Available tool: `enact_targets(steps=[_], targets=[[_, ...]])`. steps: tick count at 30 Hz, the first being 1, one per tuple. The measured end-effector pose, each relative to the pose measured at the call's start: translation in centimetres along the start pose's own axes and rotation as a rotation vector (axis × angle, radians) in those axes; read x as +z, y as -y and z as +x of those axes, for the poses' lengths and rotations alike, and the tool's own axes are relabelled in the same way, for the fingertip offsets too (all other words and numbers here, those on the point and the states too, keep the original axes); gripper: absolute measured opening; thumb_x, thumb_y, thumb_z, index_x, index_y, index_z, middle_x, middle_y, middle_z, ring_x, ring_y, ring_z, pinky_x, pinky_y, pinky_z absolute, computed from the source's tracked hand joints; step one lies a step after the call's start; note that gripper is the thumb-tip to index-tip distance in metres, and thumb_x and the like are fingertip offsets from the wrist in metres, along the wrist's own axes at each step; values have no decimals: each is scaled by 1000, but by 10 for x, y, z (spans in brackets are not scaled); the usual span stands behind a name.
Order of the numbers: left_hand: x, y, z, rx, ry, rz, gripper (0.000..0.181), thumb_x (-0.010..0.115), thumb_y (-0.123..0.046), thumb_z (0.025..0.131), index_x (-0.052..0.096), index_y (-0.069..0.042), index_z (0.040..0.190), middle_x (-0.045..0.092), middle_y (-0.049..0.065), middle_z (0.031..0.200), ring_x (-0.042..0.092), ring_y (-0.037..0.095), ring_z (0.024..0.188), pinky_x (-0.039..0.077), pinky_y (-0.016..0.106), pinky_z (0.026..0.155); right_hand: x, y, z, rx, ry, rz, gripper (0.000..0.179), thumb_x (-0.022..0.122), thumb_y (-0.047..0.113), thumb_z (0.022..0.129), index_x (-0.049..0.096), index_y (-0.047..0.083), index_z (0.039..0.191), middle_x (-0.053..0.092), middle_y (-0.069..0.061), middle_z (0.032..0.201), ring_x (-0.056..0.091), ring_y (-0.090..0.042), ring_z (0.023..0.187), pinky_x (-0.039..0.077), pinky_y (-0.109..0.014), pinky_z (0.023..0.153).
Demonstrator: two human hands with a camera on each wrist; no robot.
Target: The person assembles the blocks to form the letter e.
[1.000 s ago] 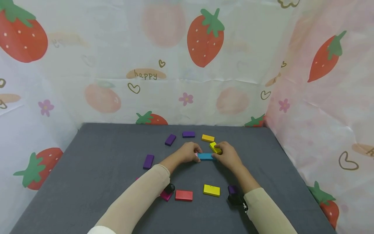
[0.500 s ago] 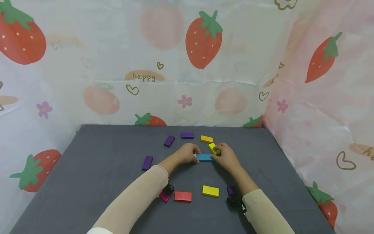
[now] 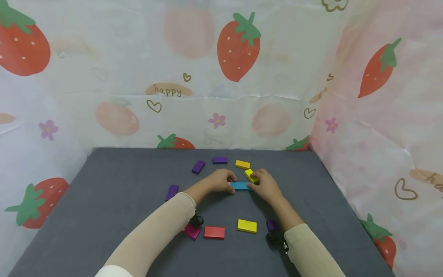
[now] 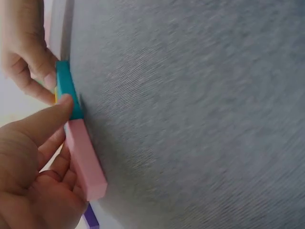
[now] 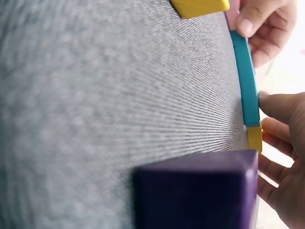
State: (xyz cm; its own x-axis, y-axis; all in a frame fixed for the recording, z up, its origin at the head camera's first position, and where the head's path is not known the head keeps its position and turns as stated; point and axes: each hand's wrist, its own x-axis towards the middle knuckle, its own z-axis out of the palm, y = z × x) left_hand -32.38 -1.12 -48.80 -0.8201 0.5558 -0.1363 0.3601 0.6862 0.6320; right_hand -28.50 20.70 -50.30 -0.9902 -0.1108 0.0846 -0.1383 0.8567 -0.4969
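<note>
Left wrist view showed the pink block (image 4: 86, 160), mostly hidden in head view. Blue block (image 3: 240, 186)'s long axis ran left-right across desk (image 3: 128, 207); left hand (image 3: 220, 181) and right hand (image 3: 267, 187) pinched its ends.

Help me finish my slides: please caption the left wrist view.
Left hand at the join of pink block and blue block, right hand near the blue one's far end.

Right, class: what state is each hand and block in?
Left hand: curled, thumb on blue block
Right hand: curled, thumb against blue block
Blue block: touching pink block
Pink block: touching blue block
Purple blocks: apart
Yellow blocks: apart
Orange block: flat
Red block: flat
Magenta block: flat, partly hidden
</note>
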Motion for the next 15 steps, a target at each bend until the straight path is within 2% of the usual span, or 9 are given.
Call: enact_targets(steps=[6, 10, 15], targets=[[-13, -1, 3, 25, 7, -33, 41, 84, -20, 87, 68, -8, 122, 69, 6, 118, 64, 22, 112, 52, 38, 99, 0, 3, -2, -14, -1, 25, 43, 79, 26, 92, 69, 2, 127, 60, -12, 133, 59, -32, 123, 47, -49, 106], [-22, -5, 12, 29, -45, -16, 41, 81, -20, 90, 67, -6, 126, 68, 10, 125, 63, 25, 117, 51, 41, 102, -1, 3, -2, -18, 0, 27, 44, 79, 26, 92, 69, 2, 127, 60, -12, 133, 59, -32, 122, 48, -49, 105], [-24, -7, 32, 15, -133, 54, 41, 78, -19, 92, 66, -5, 129, 65, 12, 128, 60, 25, 116, 50, 41, 103, -3, 0, -2, -14, -4, 28, 43, 79, 26, 91, 70, 2, 126, 60, -11, 131, 60, -32, 120, 48, -49, 104]])
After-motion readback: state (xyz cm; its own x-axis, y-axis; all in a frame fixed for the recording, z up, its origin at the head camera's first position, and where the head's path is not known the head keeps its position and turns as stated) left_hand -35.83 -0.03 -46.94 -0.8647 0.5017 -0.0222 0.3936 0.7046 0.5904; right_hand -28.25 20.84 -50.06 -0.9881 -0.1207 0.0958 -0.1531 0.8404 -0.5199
